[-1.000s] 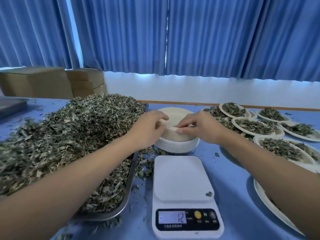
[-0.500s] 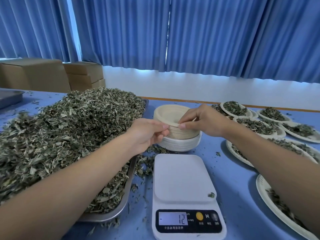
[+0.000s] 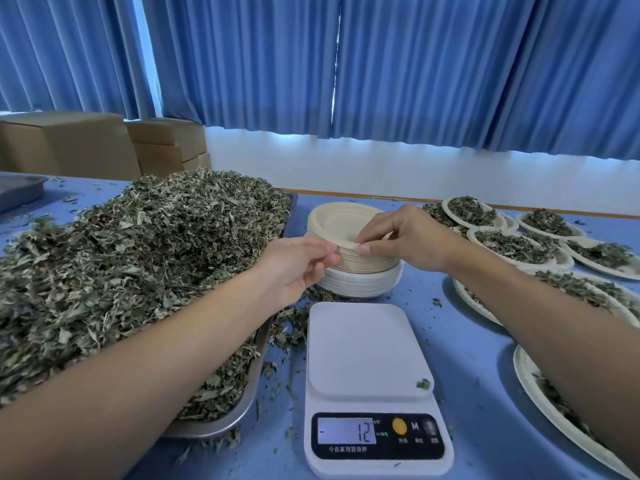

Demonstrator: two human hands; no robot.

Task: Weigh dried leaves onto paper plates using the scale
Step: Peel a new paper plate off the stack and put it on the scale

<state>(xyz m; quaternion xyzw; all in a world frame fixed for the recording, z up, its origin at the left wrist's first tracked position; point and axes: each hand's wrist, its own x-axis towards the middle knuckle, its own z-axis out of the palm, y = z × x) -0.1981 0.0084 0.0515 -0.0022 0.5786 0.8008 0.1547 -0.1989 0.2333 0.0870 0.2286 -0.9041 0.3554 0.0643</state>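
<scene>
Plates (image 3: 349, 251), stacked beige over white; right hand (image 3: 405, 240) pinches top rim, left hand (image 3: 298, 268) loosely curled, empty.

We see the right hand (image 3: 407, 239) pinching the top rim of the stacked paper plates (image 3: 349, 258), the left hand (image 3: 298, 268) loosely curled beside them. The scale (image 3: 372, 386) reads 12, with one leaf scrap on it.

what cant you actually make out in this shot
- Head view: scale button labels, too small.
- Whether the right hand has freed one plate from the plate stack: its fingertips cover the rim.
- Near-right plate: behind the forearm, cut by the frame edge.
</scene>
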